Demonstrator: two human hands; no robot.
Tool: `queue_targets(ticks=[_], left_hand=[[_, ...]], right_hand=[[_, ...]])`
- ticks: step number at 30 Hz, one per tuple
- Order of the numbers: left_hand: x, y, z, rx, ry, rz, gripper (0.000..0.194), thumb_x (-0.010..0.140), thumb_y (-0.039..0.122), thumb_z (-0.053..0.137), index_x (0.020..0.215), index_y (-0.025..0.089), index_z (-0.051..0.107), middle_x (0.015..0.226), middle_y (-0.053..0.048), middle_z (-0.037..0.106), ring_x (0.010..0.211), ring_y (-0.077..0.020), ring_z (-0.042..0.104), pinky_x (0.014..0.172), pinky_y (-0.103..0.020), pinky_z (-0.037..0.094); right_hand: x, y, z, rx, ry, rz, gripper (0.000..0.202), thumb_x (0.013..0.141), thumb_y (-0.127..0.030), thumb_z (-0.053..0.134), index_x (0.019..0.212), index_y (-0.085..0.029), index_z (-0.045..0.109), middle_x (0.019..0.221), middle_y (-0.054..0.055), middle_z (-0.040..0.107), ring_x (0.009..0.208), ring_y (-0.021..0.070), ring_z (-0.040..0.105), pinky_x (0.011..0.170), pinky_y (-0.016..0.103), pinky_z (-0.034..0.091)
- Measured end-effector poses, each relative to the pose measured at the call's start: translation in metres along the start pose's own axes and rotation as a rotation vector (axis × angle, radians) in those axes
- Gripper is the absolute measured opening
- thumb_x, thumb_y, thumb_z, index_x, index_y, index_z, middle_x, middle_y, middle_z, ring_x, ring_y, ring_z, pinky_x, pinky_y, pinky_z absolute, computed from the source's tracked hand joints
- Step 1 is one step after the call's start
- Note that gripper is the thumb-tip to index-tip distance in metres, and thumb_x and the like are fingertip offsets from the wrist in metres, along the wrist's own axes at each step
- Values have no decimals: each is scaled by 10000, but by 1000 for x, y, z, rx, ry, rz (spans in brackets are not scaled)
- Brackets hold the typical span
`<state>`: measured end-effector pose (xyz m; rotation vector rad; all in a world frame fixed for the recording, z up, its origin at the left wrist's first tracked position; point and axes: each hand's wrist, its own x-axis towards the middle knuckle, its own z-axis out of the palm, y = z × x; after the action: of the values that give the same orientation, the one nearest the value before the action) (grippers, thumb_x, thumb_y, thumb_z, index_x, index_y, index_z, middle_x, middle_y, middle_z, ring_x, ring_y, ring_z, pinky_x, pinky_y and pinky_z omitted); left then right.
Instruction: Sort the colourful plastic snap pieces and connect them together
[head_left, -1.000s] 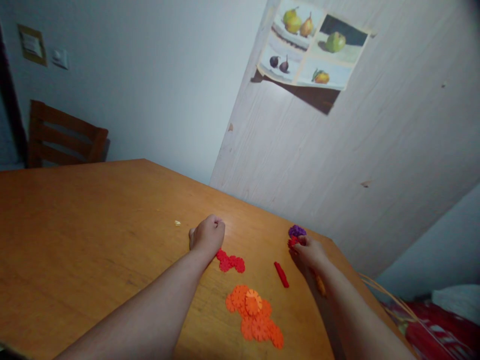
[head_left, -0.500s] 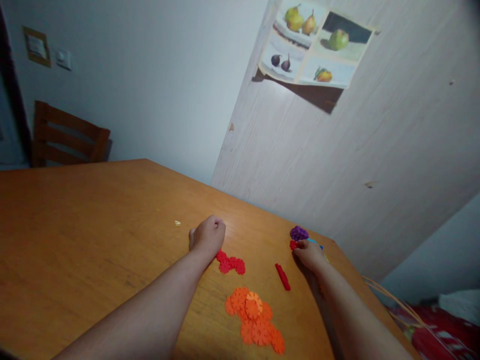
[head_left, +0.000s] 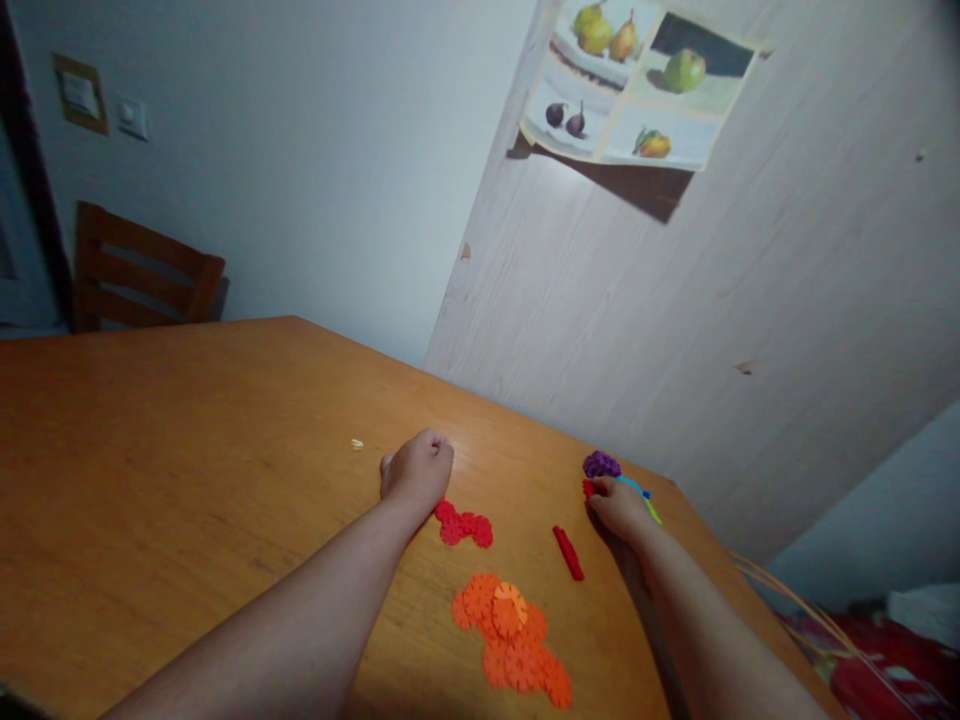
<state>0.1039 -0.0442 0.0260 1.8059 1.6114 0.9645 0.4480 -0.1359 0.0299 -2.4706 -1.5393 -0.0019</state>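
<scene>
My left hand (head_left: 420, 470) rests on the table with its fingers curled closed; what they may hold is hidden. Just below its wrist lie several red notched discs (head_left: 465, 528), overlapping. At the right, my right hand (head_left: 616, 505) pinches a red notched disc (head_left: 588, 488), partly covered by the fingers. Beside that hand are a clump of purple discs (head_left: 601, 464) and some blue pieces (head_left: 634, 484), with yellow-green pieces (head_left: 654, 511) partly behind it. A red stacked row of discs (head_left: 568, 553) lies between the hands. Nearer to me spreads a pile of orange discs (head_left: 511, 635).
The wooden table (head_left: 187, 450) meets the wall at its far edge. A small pale scrap (head_left: 357, 444) lies left of my left hand. A wooden chair (head_left: 142, 270) stands at the far left. Pale cords (head_left: 780, 590) and a red bag (head_left: 892, 660) are off the right edge.
The view has shifted very slightly. Both hands keep nearly the same place and pose, and the discs on the table stay where they were.
</scene>
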Motion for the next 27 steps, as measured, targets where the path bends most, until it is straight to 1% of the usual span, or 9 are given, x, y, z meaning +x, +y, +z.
queue_targets(ticks=[6,11,14,16,18,20,22,24,27], left_hand=[[0,1,-1,3,-8,-4,223,901,367,481,862,277,682,882,6,755,883,-212,677,775,-311,403],[0,1,-1,5,-5,4,219,896,360,482,874,283,686,907,8,756,882,-217,676,786,-320,405],[0,1,0,5,-2,1,213,892,358,485,865,282,682,895,12,755,865,-214,676,776,-322,399],[0,1,0,5,1,-1,218,894,367,482,856,282,679,883,15,754,860,-216,676,771,-324,394],[0,2,-1,7,2,-3,230,899,379,476,846,280,676,878,13,755,865,-219,676,769,-325,391],[-1,3,-3,8,-4,-5,233,900,378,473,847,278,677,881,11,757,865,-218,677,768,-323,388],[-2,4,-4,11,-11,-8,233,901,371,470,854,276,678,890,10,760,867,-215,678,763,-321,384],[-2,5,-5,18,-15,-11,238,903,370,467,857,274,679,906,6,762,880,-214,678,760,-319,381],[-2,6,-6,27,-16,-16,248,910,370,460,865,268,682,916,-3,763,901,-216,676,758,-319,376]], right_hand=[[-5,0,0,10,-1,-9,232,770,-156,584,918,-215,754,906,46,741,843,186,650,696,252,390],[-17,-11,-5,2,102,31,242,823,-209,570,1014,-178,715,1031,116,726,917,219,638,706,278,383],[-35,-25,-6,21,121,29,162,850,-272,552,908,-195,682,904,90,720,812,208,628,641,283,361],[-53,-35,-6,70,83,-11,143,860,-302,543,794,-209,629,790,58,700,728,192,612,605,281,344],[-72,-44,-5,96,31,-46,178,860,-344,560,737,-218,588,739,38,688,688,180,605,594,276,340],[-89,-49,-4,109,-62,-70,230,847,-425,600,744,-221,580,725,27,685,663,170,597,583,269,332],[-102,-51,-3,100,-115,-63,245,818,-457,639,772,-221,591,729,23,685,660,165,591,574,263,318],[-108,-51,-3,87,-120,-47,208,801,-418,655,784,-219,598,737,22,685,673,162,592,574,258,311],[-104,-47,-1,84,-107,-36,145,795,-350,645,773,-213,601,725,19,679,684,159,590,579,254,309]])
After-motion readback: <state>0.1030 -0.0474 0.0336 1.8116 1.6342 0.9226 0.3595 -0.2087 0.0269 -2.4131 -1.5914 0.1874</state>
